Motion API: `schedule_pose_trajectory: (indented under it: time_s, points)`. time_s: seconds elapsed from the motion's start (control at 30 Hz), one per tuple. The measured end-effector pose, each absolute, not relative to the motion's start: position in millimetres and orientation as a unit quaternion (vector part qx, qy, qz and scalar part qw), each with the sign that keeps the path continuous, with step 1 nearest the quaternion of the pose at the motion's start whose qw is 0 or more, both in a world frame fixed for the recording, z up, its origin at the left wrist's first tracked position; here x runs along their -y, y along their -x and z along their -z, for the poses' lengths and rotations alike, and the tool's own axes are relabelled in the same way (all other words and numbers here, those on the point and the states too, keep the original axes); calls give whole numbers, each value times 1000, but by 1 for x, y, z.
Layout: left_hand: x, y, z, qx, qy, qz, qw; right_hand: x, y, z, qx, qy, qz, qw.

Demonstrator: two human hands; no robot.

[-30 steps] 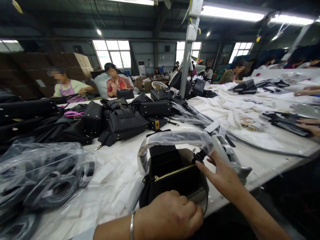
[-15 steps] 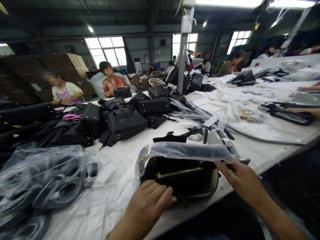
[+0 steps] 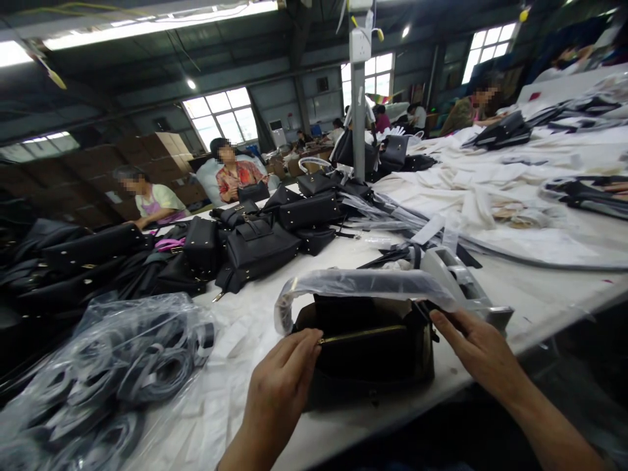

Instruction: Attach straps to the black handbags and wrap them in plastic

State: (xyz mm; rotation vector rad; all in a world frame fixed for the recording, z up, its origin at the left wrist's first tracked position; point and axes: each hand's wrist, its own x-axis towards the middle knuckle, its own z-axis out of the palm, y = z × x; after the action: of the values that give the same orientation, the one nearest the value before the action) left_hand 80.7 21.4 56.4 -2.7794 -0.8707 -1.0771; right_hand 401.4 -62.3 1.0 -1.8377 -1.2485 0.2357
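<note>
Handbag, black with a gold zip, sat at lower centre of the frame, near the front edge of the white table, its plastic-wrapped handle arched above. Over the last second the left hand, earlier a fist against the near side, had opened and moved up to the zip's left end. Its fingers lay pressed together, tips on the zip; the thumb was hidden, so we could not tell whether it pinched anything. The right hand had dropped from the handle's base to the bag's right end, fingers stretched and loosely together. We judged that both hands now steadied the bag at its mouth, with the zip in reach.
</note>
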Motion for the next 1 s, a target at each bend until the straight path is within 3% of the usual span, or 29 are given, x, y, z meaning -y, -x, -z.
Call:
schedule_pose_trajectory:
  time_s: [0.27,0.77,1.0]
  points:
    - [-9,-114,-49,184,944,273,6,55,-412,19,537,655,-196,494]
    - [12,-146,-34,198,957,211,-11,59,-420,33,519,641,-198,529]
    - [-1,-120,-55,226,912,341,7,65,-419,33,521,648,-192,521]
